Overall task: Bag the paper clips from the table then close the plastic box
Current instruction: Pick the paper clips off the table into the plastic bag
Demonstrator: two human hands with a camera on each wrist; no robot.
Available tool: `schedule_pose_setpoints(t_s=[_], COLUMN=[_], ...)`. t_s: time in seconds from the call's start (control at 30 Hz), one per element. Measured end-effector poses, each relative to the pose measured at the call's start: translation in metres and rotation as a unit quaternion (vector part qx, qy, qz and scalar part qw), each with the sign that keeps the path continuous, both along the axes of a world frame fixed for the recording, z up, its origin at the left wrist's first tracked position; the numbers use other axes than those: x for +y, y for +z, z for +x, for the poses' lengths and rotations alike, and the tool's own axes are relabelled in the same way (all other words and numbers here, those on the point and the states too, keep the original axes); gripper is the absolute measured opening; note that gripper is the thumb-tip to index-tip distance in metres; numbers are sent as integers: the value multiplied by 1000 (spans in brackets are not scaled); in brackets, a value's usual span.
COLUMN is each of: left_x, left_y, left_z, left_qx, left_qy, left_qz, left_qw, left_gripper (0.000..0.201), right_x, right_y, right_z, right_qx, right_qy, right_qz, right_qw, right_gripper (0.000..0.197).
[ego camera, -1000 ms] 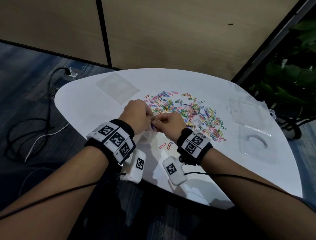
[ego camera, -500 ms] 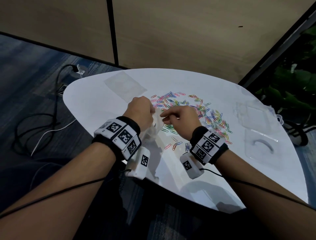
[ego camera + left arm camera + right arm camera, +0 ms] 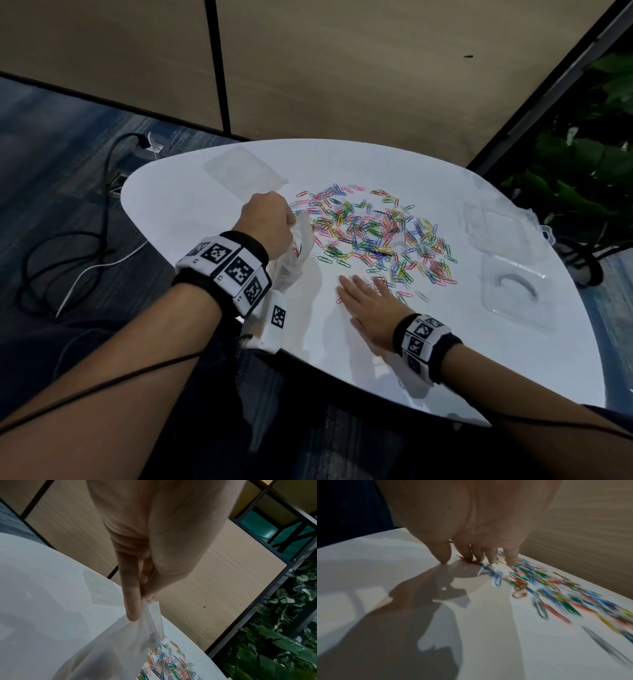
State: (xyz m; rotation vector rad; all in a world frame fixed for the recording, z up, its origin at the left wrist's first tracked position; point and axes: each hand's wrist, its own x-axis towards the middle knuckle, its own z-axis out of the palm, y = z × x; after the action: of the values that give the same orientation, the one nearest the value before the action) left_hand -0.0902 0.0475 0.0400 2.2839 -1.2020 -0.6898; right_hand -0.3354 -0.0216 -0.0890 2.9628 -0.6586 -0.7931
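Many coloured paper clips (image 3: 373, 233) lie scattered over the middle of the white table (image 3: 191, 205). My left hand (image 3: 270, 226) pinches the top edge of a clear plastic bag (image 3: 294, 260) that hangs above the table's left side; a few clips show inside it. In the left wrist view the thumb and fingers (image 3: 132, 601) pinch the bag (image 3: 137, 635) at its rim. My right hand (image 3: 366, 301) lies flat, fingers straight, at the near edge of the clip pile. Its fingertips (image 3: 491, 559) press on clips (image 3: 553, 596). The open clear plastic box (image 3: 510, 291) sits at the right.
A second flat clear bag (image 3: 243, 171) lies at the table's far left. Black and white cables (image 3: 85, 246) run over the floor to the left. A tan partition wall stands behind the table, and green plants (image 3: 589, 164) fill the right side.
My right hand has left the bag's mouth, moved down towards the near edge and flattened onto the table among the clips. The left hand still holds the bag, now slightly higher.
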Motion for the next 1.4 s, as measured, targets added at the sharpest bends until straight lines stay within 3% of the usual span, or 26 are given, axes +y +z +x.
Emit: schedule_pose_setpoints(t_s=[0.2, 0.3, 0.37, 0.5, 0.57, 0.63, 0.7, 0.83, 0.97, 1.03, 1.1, 1.17, 1.3, 1.4], left_x=[-4, -7, -9, -13, -15, -17, -18, -20, -23, -24, -25, -26, -27, -25], left_y=[-1, -3, -4, -4, -3, -2, -4, -7, -9, -9, -9, -9, -9, -8], left_z=[-2, -7, -9, -14, -18, -21, -24, -26, -28, -30, -33, -36, -37, -36], left_qx=[-13, -7, -6, -14, -16, -15, -8, 15, 25, 31, 26, 22, 26, 30], left_qy=[-14, -23, -23, -27, -33, -36, -34, -30, -35, -31, -34, -43, -53, -52], left_qz=[9, 21, 27, 33, 35, 36, 40, 42, 34, 25, 16, 12, 16, 5], left_qw=[1000, 999, 999, 999, 999, 999, 999, 999, 998, 999, 999, 999, 998, 998], left_gripper=[28, 30, 31, 30, 29, 28, 29, 29, 26, 26, 26, 26, 24, 23], right_x=[-47, -53, -49, -50, -59, -70, -84, -105, -88, -65, -43, -25, -14, -17], right_y=[-11, -8, -2, 3, 2, 8, 16, 36, 67, 82, 86, 80, 66, 72], right_z=[-47, -41, -31, -12, -7, -4, -5, -11, 14, 34, 53, 68, 83, 86], right_qx=[31, 44, 8, -72, -73, -107, -193, -333, -484, -495, -485, -474, -443, -431], right_qy=[-64, -69, -69, -66, -91, -170, -307, -521, -548, -522, -504, -498, -453, -415], right_qz=[6, 2, -9, -13, -25, -13, 35, 189, 429, 499, 524, 507, 384, 316], right_qw=[997, 997, 998, 995, 993, 980, 931, 763, 530, 483, 486, 521, 672, 737], right_gripper=[97, 102, 89, 36, 22, 18, 15, 16, 18, 19, 21, 21, 23, 19])
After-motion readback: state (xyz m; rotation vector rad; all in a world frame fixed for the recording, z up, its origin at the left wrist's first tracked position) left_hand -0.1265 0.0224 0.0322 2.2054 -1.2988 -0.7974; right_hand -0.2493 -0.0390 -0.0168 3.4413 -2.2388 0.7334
